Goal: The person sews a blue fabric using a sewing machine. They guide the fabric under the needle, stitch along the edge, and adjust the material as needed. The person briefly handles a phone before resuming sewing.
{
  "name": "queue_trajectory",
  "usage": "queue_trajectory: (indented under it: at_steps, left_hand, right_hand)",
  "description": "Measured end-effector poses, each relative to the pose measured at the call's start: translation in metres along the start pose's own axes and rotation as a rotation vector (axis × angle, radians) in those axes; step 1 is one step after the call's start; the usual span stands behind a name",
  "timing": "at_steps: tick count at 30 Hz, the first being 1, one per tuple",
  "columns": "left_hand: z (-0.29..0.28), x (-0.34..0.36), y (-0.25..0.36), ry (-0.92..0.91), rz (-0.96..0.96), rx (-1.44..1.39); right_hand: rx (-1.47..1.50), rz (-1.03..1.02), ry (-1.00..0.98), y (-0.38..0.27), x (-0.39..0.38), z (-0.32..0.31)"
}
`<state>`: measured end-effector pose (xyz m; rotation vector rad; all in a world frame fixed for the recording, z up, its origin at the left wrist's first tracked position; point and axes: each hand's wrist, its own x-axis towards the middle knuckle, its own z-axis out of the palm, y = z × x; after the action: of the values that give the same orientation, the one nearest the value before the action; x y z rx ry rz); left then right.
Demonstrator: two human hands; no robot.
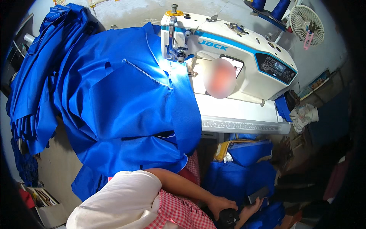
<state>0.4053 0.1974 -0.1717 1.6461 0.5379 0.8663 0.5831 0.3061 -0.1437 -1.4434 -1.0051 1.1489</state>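
clasping a box point(228, 218) at 5 o'clock is the left hand point(219, 205), while the right hand point(251, 209) holds a slab point(258, 195) towards 4, probably light, stiff and fragile, best taken by its edges.

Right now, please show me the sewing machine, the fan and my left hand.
Sewing machine point(215, 29), head view: white upper arm.
Fan point(303, 23), head view: round grille.
Left hand point(220, 206), head view: its back.
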Motion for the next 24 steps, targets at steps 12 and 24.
queue_trajectory:
  at_steps: [12, 24]
  left_hand:
    - [0.003, 0.026, -0.029, -0.11, -0.001, 0.108]
    - [0.019, 0.05, -0.081, 0.052, 0.243, 0.276]
  right_hand:
    - [0.02, -0.173, -0.02, 0.074, 0.044, -0.063]
    - [-0.252, -0.414, -0.072, 0.08, 0.052, -0.067]
